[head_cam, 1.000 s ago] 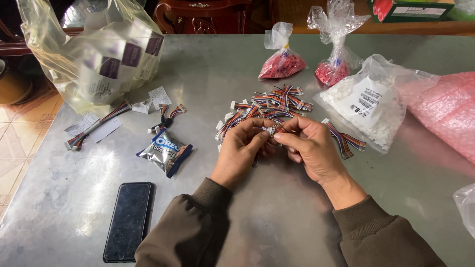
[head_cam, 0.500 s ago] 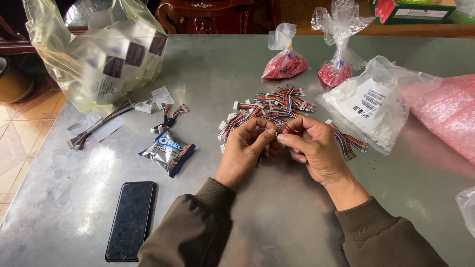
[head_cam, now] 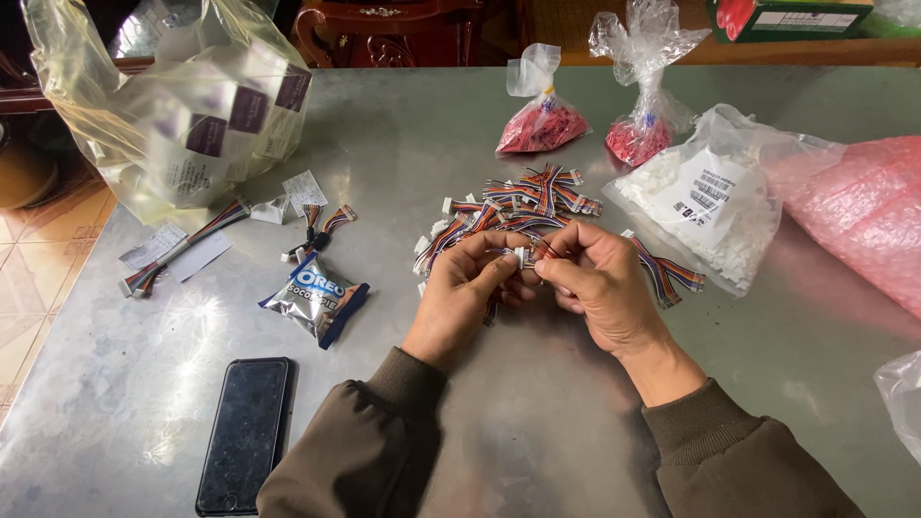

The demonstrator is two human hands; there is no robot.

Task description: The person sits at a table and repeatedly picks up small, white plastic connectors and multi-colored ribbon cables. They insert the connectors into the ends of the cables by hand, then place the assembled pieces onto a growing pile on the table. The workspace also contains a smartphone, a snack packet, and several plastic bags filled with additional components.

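The two hands meet in the middle of the grey worktop, just in front of a pile of striped wires. Between them is one small wire with a white plug on its end. It lies flat, pointing from side to side, from one hand to the other.

The left hand is curled, with its thumb and first fingers pinched on the left side of the white plug. The right hand is curled too, and its fingertips pinch the wire on the right side of the plug. Both hands are nearly closed, with only a small gap for the wire. Both touch it, so neither is nearer than the other.

The pile of striped wires lies just behind the hands, away from the person, and touches the knuckles. More striped wire sticks out to the right of the right hand.

Left of the pile lie a blue snack pack and, nearer the person, a black phone. Far left of the pile is a big clear bag. Right of the pile is a bag of white bits, and past it a pink bag. Behind the pile stand two small bags of red bits.
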